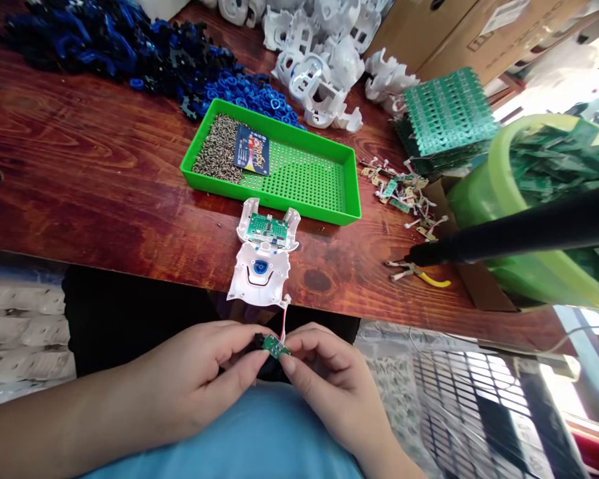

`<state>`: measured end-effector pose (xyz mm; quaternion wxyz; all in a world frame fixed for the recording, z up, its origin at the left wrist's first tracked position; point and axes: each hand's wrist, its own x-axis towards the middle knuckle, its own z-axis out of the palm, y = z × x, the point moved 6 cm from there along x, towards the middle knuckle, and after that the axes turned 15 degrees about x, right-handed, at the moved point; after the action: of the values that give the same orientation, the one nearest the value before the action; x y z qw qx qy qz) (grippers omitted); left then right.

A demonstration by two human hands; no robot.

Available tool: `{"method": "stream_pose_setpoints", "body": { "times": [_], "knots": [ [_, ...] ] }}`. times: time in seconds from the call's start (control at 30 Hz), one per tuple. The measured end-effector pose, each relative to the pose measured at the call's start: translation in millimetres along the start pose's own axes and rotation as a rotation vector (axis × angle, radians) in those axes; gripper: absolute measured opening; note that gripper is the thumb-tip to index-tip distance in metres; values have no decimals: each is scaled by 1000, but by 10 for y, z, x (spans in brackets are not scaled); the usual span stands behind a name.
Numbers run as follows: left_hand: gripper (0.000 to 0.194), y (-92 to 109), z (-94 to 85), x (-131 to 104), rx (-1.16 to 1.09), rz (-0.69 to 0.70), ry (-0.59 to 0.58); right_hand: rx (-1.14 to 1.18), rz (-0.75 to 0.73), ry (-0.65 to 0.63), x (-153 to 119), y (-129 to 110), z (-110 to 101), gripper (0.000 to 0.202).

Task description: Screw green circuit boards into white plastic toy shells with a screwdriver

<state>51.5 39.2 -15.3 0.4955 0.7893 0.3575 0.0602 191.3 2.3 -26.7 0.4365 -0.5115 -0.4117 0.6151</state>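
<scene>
Close to my lap, both hands meet at a small green circuit board [275, 346]. The fingers of my left hand [214, 369] pinch a small black part [255, 342] against the board's left end. My right hand [324, 379] grips the board's right end between thumb and fingers. Red and white wires [284, 324] run from the board up to a white connector [286, 301]. Just beyond, at the table edge, lies a white plastic shell [239, 279] with a blue round piece [260, 267]. Touching it is another white housing [293, 226] that holds a larger green circuit board [268, 231].
A green tray [309, 207] holds screws [222, 146] and a dark card [252, 150]. Behind are blue and black parts [110, 46] and white shells [324, 66]. To the right are wired boards [399, 189], pliers [432, 279], stacked green panels [449, 110], a bucket [479, 179] and a black rod [519, 229].
</scene>
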Motion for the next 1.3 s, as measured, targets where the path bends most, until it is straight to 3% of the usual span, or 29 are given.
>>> {"method": "stream_pose_setpoints", "body": {
  "times": [0.23, 0.33, 0.43, 0.6, 0.83, 1.07, 1.3],
  "knots": [
    [26, -14, -32, 27, 22, -11, 46, -61, -91, -17, -13, -28, 59, 7],
    [26, -23, 2, 29, -119, -18, 21, -45, -147, 5, -62, -27, 66, 23],
    [27, -60, 62, 31, -314, -68, 7, -142, -321, 25, -129, -114, 58, 43],
    [26, -116, 150, 31, -525, -133, -9, -361, -504, -56, -172, -266, 112, 53],
    [25, -119, 175, -4, -605, -148, -29, -359, -514, -21, -171, -342, 98, 51],
    [24, -60, 228, -12, -848, -176, -51, -388, -541, -10, -182, -346, 130, 50],
    [25, -99, 227, -3, -811, -181, -23, -297, -505, 70, -157, -337, 119, 43]
  ]
}}
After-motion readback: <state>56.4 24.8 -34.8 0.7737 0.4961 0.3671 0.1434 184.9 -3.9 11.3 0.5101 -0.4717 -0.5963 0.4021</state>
